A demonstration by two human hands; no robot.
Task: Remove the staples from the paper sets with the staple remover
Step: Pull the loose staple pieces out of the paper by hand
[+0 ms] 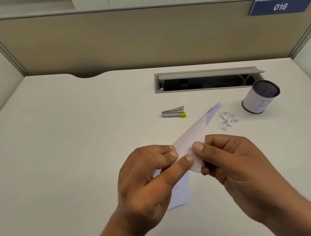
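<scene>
- My left hand [149,180] and right hand [234,167] each pinch the paper set [190,137], thumbs on top and close together.
- The set is above the desk [75,148], left of the cup [257,98] and nearer me.
- The remover [173,112] lies on the desk, well left of the cup.
- Scraps [228,120] lie just left of the cup.

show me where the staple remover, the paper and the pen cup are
staple remover [173,112], head view, on its metal body
paper [192,132], head view, on the bare strip above the thumbs
pen cup [255,102], head view, on its white side
</scene>
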